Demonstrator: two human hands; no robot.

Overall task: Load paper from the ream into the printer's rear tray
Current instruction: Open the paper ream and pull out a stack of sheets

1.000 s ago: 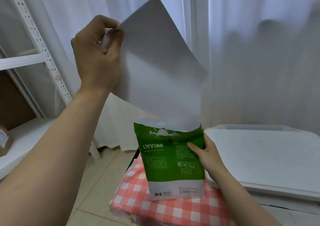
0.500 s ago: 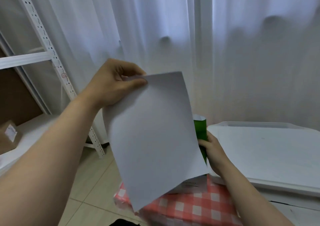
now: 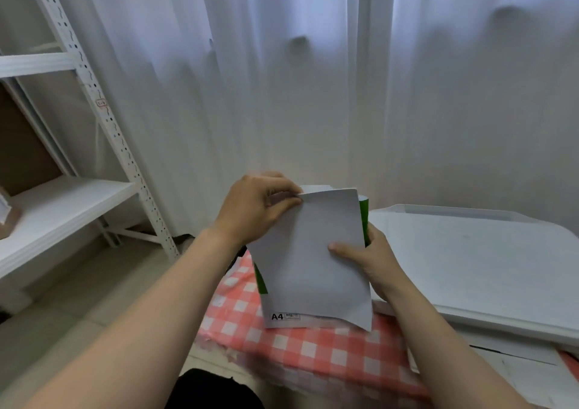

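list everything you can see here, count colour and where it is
paper sheet: one, white, held upright in front of the ream
ream: one, green and white wrapper marked A4, standing on the checked cloth
checked cloth: one, red and white, under the ream
printer: one, white, right of the ream, lid closed
shelf rack: one, white, at left
cardboard box: one, brown, at the shelf's left edge
curtain: white, across the back
left hand: pinching the sheet's top left corner
right hand: thumb on the sheet's right side, fingers behind
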